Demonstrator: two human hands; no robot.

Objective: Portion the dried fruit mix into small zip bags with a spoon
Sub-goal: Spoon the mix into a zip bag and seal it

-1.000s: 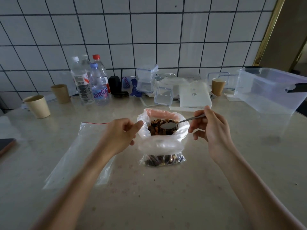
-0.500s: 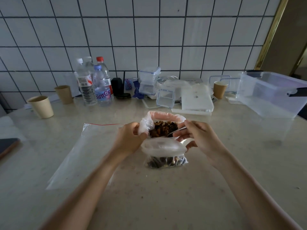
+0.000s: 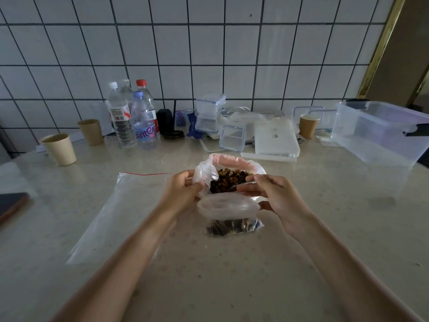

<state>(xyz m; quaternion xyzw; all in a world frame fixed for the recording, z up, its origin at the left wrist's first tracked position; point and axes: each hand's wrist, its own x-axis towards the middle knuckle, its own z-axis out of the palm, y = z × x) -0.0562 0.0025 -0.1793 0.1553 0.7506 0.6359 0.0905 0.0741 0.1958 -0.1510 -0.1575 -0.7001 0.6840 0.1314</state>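
A clear plastic bag (image 3: 228,209) with its rim rolled down stands in the middle of the table, full of dark and tan dried fruit mix (image 3: 228,180). My left hand (image 3: 180,190) pinches the bag's left rim. My right hand (image 3: 270,194) holds a metal spoon (image 3: 243,184) whose bowl dips into the fruit at the bag's right side; most of the handle is hidden in my fingers. An empty zip bag (image 3: 118,212) with a red seal line lies flat on the table to the left of the fruit bag, under my left forearm.
Along the tiled wall stand paper cups (image 3: 60,149), water bottles (image 3: 130,117), stacked small clear boxes (image 3: 209,115) and a white flat box (image 3: 275,138). A large clear storage tub (image 3: 380,131) sits at the right. A dark phone (image 3: 10,205) lies at the left edge.
My right hand has come in from the right and lowered the spoon from above the bag into the fruit. My left hand has stayed on the bag's rim.
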